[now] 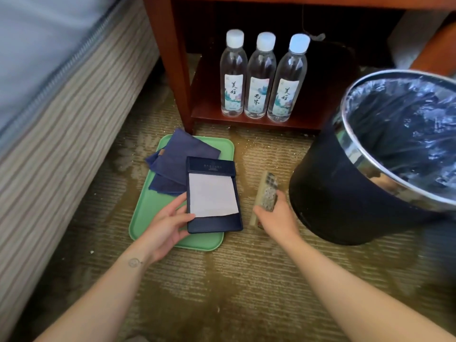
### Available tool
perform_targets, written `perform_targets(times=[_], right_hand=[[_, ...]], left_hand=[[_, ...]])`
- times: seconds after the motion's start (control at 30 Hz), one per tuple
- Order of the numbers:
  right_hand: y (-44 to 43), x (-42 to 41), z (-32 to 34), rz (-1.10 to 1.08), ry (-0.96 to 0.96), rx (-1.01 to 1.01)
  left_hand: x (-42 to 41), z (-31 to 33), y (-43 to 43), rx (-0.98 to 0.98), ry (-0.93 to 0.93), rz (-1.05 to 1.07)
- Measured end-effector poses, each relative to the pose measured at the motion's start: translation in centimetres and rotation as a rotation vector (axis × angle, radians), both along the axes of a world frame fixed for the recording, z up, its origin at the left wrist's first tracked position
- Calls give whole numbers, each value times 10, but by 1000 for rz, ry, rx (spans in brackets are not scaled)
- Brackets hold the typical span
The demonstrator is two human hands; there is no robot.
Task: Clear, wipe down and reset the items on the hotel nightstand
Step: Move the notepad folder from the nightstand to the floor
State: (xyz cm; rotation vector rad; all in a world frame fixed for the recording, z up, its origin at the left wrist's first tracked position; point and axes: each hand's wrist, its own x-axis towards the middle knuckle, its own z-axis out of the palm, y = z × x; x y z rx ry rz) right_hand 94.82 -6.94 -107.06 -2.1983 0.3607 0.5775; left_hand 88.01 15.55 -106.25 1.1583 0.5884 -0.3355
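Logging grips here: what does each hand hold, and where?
Left hand holds the notepad folder at its lower-left edge; right hand grips the remote near its lower end.

The nightstand [170, 70] was reddish wood, smoothly polished. The three water bottles [260, 77] were clear glossy plastic with paper labels. The green tray [148, 223] looked like matt plastic, and the blue cloth [182, 154] on it was woven. The navy notepad holder [212, 223] looked leathery and held white paper [212, 193]. The waste bin [333, 193] had a mirror-bright metal rim [365, 169] and a shiny plastic liner [407, 127]. The carpet [246, 280] was rough and ribbed.
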Motion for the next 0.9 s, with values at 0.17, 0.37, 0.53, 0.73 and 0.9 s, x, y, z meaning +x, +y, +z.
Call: perform_targets(times=[0.17,0.37,0.53,0.73,0.9], right_hand=[[-6,10,18,-82,-139,140],[-1,17,27,-23,-180,101],[-9,10,14,88,-71,-39],[-16,6,2,133,-37,-153],[-18,5,1,134,-76,-156]], left_hand=[[10,-6,-20,45,-4,-97],[26,-14,-61,50,10,-207],[29,-28,-74,131,60,-276],[34,-26,-83,515,-140,-499],[40,-21,-89,919,-147,-689]])
